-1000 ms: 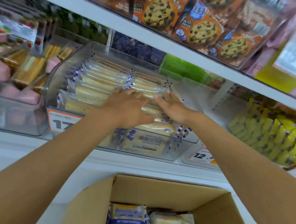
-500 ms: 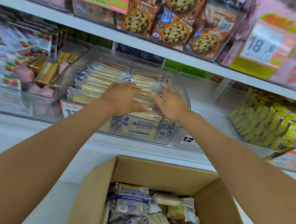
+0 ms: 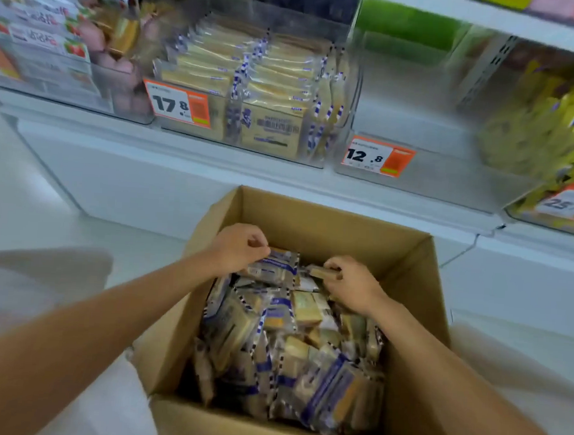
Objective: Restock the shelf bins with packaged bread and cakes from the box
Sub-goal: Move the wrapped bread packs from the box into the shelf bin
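Both your hands are inside the box (image 3: 316,215), which stands below the white shelf (image 3: 168,163).
Above the box, a clear bin (image 3: 353,93) is packed with bread (image 3: 203,74); your left hand (image 3: 240,248) pinches one packet (image 3: 274,267), your right hand (image 3: 353,285) grips a second packet (image 3: 322,272), labels blurred.

The box (image 3: 299,214) of bread packets (image 3: 281,344) sits below the shelf bin (image 3: 253,80).

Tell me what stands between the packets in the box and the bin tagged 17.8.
Nothing visible. The left hand and right hand grip packets in the open box, and the space up to the bin is free, though it looks nearly full.
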Demonstrator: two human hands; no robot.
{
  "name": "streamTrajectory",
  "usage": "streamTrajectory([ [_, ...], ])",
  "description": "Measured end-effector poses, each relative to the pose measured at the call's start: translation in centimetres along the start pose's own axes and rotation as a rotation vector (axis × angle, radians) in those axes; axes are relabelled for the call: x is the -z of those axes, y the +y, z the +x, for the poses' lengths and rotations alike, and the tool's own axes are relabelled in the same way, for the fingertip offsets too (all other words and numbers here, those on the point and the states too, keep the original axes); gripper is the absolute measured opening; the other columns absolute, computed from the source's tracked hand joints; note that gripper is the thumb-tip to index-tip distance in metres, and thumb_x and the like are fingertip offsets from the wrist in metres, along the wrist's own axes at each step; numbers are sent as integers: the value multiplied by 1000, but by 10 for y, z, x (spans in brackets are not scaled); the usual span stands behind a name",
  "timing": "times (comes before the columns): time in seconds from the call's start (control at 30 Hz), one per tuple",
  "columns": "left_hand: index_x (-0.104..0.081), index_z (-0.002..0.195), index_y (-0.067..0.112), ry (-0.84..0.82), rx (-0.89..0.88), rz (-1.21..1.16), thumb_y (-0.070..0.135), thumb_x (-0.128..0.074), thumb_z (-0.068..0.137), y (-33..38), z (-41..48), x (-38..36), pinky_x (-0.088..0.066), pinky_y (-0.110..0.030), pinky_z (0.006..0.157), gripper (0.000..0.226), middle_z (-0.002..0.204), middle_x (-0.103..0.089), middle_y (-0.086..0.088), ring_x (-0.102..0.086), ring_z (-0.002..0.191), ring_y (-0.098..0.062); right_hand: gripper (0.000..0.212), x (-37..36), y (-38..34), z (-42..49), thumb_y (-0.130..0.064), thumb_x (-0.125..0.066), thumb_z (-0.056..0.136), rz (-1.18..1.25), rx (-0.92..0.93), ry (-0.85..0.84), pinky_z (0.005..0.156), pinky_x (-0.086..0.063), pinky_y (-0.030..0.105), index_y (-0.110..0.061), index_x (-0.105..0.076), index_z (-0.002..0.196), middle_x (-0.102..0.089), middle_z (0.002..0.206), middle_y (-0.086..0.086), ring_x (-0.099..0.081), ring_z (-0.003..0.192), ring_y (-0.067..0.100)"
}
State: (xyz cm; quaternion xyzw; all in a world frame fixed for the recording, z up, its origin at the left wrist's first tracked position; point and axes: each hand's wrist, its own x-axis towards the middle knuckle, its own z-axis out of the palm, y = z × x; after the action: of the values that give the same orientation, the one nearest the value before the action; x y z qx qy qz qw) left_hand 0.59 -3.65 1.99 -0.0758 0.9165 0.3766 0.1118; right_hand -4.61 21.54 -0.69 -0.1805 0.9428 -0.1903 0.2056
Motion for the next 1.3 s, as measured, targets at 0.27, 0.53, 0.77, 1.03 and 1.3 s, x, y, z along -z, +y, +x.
streamTrajectory([
  [0.27, -66, 105, 19, -90, 115, -77, 24, -66, 92, -40, -10, -52, -45, -11, 72, 13, 100, -64, 10, -59, 86, 4, 47, -91, 30, 41, -21, -71, 88, 510, -334, -264, 86, -52, 32, -11, -55, 131, -63, 119, 4, -61, 102, 16],
  [0.53, -65, 105, 23, -106, 159, -96, 28, -63, 93, -30, -13, -57, -52, -27, 83, 13, 99, -64, 11, -62, 94, -7, 25, -122, -12, 47, -14, -79, 79, 843, -518, -249, 48, -46, 21, -6, -68, 101, -70, 95, 7, -64, 76, 16],
  [0.77, -63, 118, 12, -95, 536, -824, 32, -73, 86, 1, 9, -64, -61, -38, 72, 39, 103, -72, -11, -72, 89, -25, 35, -34, -27, 6, -16, -67, 87, 782, 32, -327, 98, -47, 23, -32, -67, 118, -65, 123, -13, -58, 115, 3],
  [1.03, -60, 127, 9, -308, 466, -1022, -5, -58, 90, 15, 12, -64, -60, -36, 69, 40, 118, -68, -16, -70, 100, -27, 69, -24, 43, -14, -36, -79, 78, 1084, -334, -129, 102, -48, 47, -12, -49, 136, -64, 127, 7, -64, 113, 24],
  [1.3, -60, 105, 14, -260, 433, -648, -7, -76, 76, 21, 11, -69, -54, -47, 92, 40, 113, -68, -8, -66, 106, -27, 60, -33, 19, -5, -26, -81, 78, 1090, -365, 346, 82, -49, 21, -13, -51, 128, -57, 120, -2, -57, 110, 16],
])
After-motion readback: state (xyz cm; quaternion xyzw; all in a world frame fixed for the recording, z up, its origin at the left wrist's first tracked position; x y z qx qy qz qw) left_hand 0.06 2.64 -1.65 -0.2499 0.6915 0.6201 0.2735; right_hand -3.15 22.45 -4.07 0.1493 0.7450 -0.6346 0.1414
